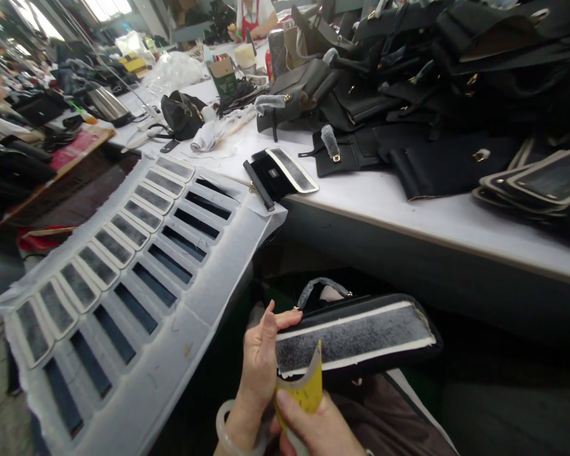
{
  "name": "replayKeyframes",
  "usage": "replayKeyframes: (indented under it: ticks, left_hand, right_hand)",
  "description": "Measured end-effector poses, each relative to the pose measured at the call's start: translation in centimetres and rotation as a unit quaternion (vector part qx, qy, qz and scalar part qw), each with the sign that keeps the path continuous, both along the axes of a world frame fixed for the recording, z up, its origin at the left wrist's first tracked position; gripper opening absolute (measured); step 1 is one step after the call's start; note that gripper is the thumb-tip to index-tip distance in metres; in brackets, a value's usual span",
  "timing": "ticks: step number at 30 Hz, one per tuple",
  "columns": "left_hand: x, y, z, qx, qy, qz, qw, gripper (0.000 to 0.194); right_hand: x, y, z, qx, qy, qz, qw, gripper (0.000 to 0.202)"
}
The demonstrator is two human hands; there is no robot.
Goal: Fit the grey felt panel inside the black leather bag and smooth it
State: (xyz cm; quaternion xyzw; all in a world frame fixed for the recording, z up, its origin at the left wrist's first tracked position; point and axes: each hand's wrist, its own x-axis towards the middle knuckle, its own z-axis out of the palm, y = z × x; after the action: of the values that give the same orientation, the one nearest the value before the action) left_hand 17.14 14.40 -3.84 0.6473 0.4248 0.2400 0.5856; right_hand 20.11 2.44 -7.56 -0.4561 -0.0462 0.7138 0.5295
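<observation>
A black handbag (361,335) lies tilted across the lap, its grey panel with a white border facing up. My left hand (262,354) rests at the bag's left end, its fingers stretched out along the upper edge near the wrapped handle (316,288). A yellow curved sheet (308,389) is gripped in my right hand (318,424), thumb on top. The sheet's pointed tip overlaps the left part of the grey panel. The undersides of my right fingers are partly hidden.
To the left, a white-covered board (190,323) bears rows of grey panels (116,246) and dark strips (133,308). An open small black bag (275,174) lies on the white table (361,202); black bags (437,152) are piled behind. A person (256,19) is at the far side.
</observation>
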Motion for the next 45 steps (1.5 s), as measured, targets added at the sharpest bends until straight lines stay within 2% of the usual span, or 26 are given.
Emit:
replayKeyframes:
  ticks: [3, 8, 18, 24, 27, 31, 34, 35, 36, 38, 40, 43, 45]
  left_hand:
    - [0.1, -0.1, 0.1, 0.003, 0.004, 0.005, 1.000, 0.055]
    - [0.5, -0.5, 0.3, 0.014, 0.016, 0.022, 1.000, 0.055]
    - [0.8, -0.7, 0.2, 0.064, 0.061, 0.047, 0.995, 0.046]
    - [1.1, -0.9, 0.3, 0.116, 0.103, 0.048, 0.987, 0.040]
    - [1.3, -1.0, 0.6, 0.188, 0.153, 0.024, 0.970, 0.037]
    - [2.0, -1.4, 1.2, 0.291, 0.227, -0.011, 0.929, 0.030]
    - [2.8, -1.9, 1.6, 0.343, 0.265, -0.030, 0.901, 0.042]
    - [2.9, -1.9, 1.7, 0.340, 0.261, -0.028, 0.903, 0.047]
    - [3.0, -1.9, 1.7, 0.315, 0.235, -0.017, 0.919, 0.050]
    - [2.9, -1.6, 1.7, 0.217, 0.141, 0.020, 0.966, 0.053]
    - [2.1, -1.1, 1.5, 0.111, 0.040, 0.057, 0.991, 0.051]
    - [-0.1, -1.1, 0.8, 0.032, -0.037, 0.079, 0.996, 0.050]
    - [-1.7, -2.0, -0.1, -0.019, -0.084, 0.074, 0.994, 0.049]
  right_hand:
    - [-0.5, 0.0, -0.4, 0.011, -0.041, 0.012, 0.999, 0.075]
    - [-0.5, -0.3, -0.9, 0.016, -0.055, 0.028, 0.998, 0.078]
    - [1.7, -0.4, 0.9, 0.014, -0.047, 0.032, 0.998, 0.072]
    - [1.7, -0.1, 1.0, 0.001, -0.016, 0.041, 0.999, 0.074]
    - [1.8, -0.3, 0.8, -0.009, 0.004, 0.049, 0.999, 0.074]
    - [2.0, -1.2, 0.8, 0.006, 0.050, 0.070, 0.996, 0.078]
    - [1.9, -2.1, 0.9, 0.009, 0.094, 0.050, 0.994, 0.078]
    - [1.9, -2.4, 0.9, 0.012, 0.103, 0.042, 0.994, 0.078]
    - [2.0, -2.6, 1.1, 0.018, 0.108, 0.039, 0.993, 0.077]
    - [2.4, -3.1, 1.5, 0.024, 0.113, 0.029, 0.993, 0.073]
    - [3.1, -3.6, 2.1, 0.015, 0.117, 0.007, 0.993, 0.069]
    - [4.6, -4.4, 2.8, -0.003, 0.115, -0.030, 0.993, 0.064]
    - [5.5, -5.0, 2.9, -0.006, 0.110, -0.045, 0.993, 0.061]
